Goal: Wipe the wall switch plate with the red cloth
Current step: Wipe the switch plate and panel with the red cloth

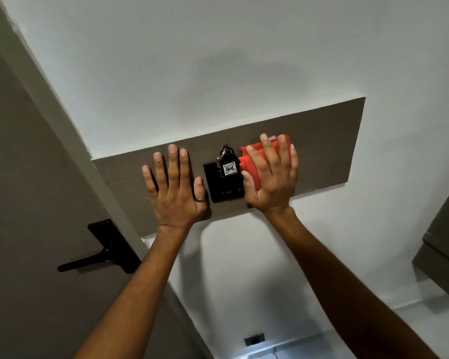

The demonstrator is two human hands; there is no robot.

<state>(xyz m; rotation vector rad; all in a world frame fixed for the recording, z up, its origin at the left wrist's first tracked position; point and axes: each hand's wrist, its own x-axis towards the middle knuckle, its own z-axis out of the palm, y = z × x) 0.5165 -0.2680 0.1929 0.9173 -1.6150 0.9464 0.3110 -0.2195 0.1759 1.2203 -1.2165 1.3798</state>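
Note:
A black switch plate (213, 182) is set in a brown wooden panel (327, 146) on the white wall. A key tag marked 406 (230, 167) with a metal ring sticks out of the plate's upper right part. My right hand (272, 177) presses a folded red cloth (252, 158) flat against the panel, just right of the plate and over its right edge. My left hand (175, 185) lies flat on the panel left of the plate, fingers spread, a ring on the thumb, holding nothing.
A brown door with a black lever handle (101, 250) stands at the left, next to the door frame. A grey cabinet edge (443, 244) juts in at the right. A small wall socket (254, 340) sits low on the white wall.

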